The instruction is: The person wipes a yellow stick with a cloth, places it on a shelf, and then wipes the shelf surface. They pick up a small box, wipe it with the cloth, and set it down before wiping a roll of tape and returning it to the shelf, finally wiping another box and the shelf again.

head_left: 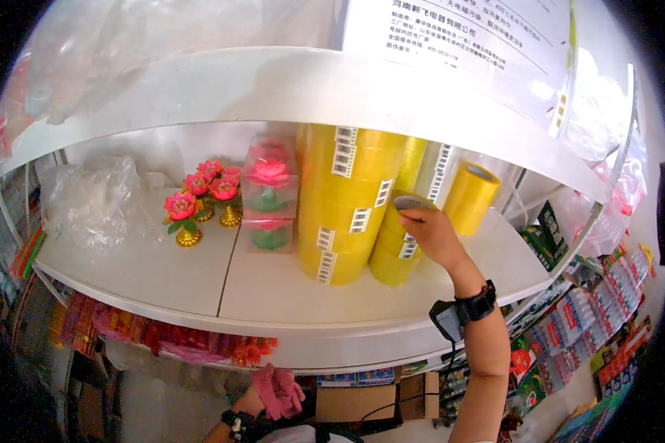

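Note:
My right hand [430, 230] reaches onto the white shelf, its fingers closed on the top roll of a short stack of yellow tape [395, 258]. Just left of it stands a taller stack of wide yellow tape rolls [340, 199] with barcode labels. Another yellow roll [471, 199] is to the right of the hand. Low in the view, below the shelf, my left hand [251, 402] is closed around a crumpled pink cloth [277, 391].
Pink lotus ornaments on gold bases [188, 238], boxed lotus flowers [270, 196] and clear plastic bags [96, 199] share the shelf [148, 284]. A printed carton [458, 59] sits above. Packaged goods [576, 321] line the lower right; a cardboard box [355, 404] is below.

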`<state>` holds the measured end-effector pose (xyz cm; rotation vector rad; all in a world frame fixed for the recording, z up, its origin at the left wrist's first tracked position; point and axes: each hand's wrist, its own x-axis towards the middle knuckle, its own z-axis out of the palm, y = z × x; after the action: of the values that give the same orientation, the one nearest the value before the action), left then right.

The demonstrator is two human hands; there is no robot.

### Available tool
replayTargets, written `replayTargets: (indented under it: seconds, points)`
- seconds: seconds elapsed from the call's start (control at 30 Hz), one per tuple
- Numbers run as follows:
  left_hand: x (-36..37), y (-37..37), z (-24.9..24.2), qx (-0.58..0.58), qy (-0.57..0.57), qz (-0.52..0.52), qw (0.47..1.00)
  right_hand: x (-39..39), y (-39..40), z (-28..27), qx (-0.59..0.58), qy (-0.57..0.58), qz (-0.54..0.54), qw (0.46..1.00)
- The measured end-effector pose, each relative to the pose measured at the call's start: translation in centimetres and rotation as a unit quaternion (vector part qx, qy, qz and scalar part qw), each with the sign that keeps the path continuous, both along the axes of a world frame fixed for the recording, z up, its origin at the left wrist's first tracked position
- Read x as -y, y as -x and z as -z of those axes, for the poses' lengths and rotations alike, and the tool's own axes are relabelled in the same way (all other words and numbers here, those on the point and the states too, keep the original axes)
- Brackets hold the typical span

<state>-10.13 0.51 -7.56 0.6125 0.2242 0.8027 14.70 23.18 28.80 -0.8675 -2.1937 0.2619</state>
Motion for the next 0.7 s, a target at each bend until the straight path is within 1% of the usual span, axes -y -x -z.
replayTargets:
  seconds: [0.03,0.1,0.13,0.2,0.23,0.27,0.3,0.33,0.37,0.4,0.43,0.47,0.5,0.53,0.6,0.63,0.67,0.7]
  points:
    - [-0.1,-0.2,0.1,-0.001,0.000,0.001,1.000,0.1,0.0,0.0,0.001,-0.003,0.003,1.000]
    - [-0.2,-0.9,-0.3,-0.077,-0.134,-0.115,0.981,0.0,-0.1,0.0,0.001,0.001,0.004,1.000]
    - [-0.1,-1.0,-0.6,-0.078,-0.134,-0.114,0.981,0.0,-0.2,0.0,0.002,0.005,0.003,1.000]
    - [0.4,-1.2,-2.6,-0.085,-0.047,-0.148,0.984,0.2,-0.2,-0.4,0.016,-0.003,0.010,1.000]
    - [0.7,-1.4,-6.4,-0.085,-0.047,-0.148,0.984,0.4,-0.1,-0.6,0.030,-0.011,0.016,0.999]
    - [1.1,-1.5,-11.9,0.001,0.051,-0.123,0.991,0.6,-0.1,-0.8,0.030,-0.011,0.015,0.999]
    - [1.2,-1.6,-14.8,0.087,0.148,-0.095,0.981,0.7,-0.2,-0.9,0.028,0.005,0.006,1.000]
    - [1.0,-1.5,-11.8,0.087,0.148,-0.095,0.980,0.7,-0.3,-1.0,0.026,0.021,-0.002,0.999]
    - [0.6,-1.4,-6.3,0.012,0.036,-0.133,0.990,0.7,-0.3,-1.0,0.026,0.021,-0.003,0.999]
    - [0.4,-1.4,-3.3,-0.064,-0.077,-0.168,0.981,0.6,-0.4,-1.0,0.024,0.025,-0.010,0.999]
    - [0.6,-1.5,-3.5,-0.064,-0.075,-0.168,0.981,0.6,-0.4,-0.9,0.022,0.029,-0.017,0.999]
    - [1.0,-1.8,-4.1,-0.005,0.056,-0.170,0.984,0.6,-0.5,-0.9,0.022,0.030,-0.017,0.999]
    - [1.1,-1.9,-4.4,0.053,0.187,-0.169,0.966,0.5,-0.5,-0.8,0.039,0.013,-0.018,0.999]
    - [1.0,-1.8,-4.7,0.052,0.188,-0.169,0.966,0.5,-0.6,-0.7,0.055,-0.003,-0.018,0.998]
    - [0.8,-1.3,-5.1,-0.017,0.089,-0.108,0.990,1.2,-0.9,-1.2,0.061,0.001,-0.022,0.998]
    - [0.6,-1.1,-4.2,-0.018,0.089,-0.108,0.990,1.4,-1.0,-1.5,0.068,0.004,-0.026,0.997]
    - [0.1,-1.1,-3.4,-0.009,0.058,-0.096,0.994,1.2,-1.3,-1.5,0.068,0.004,-0.025,0.997]
    - [-0.2,-1.0,-2.6,0.001,0.027,-0.084,0.996,0.9,-1.8,-1.6,0.093,-0.021,-0.039,0.995]
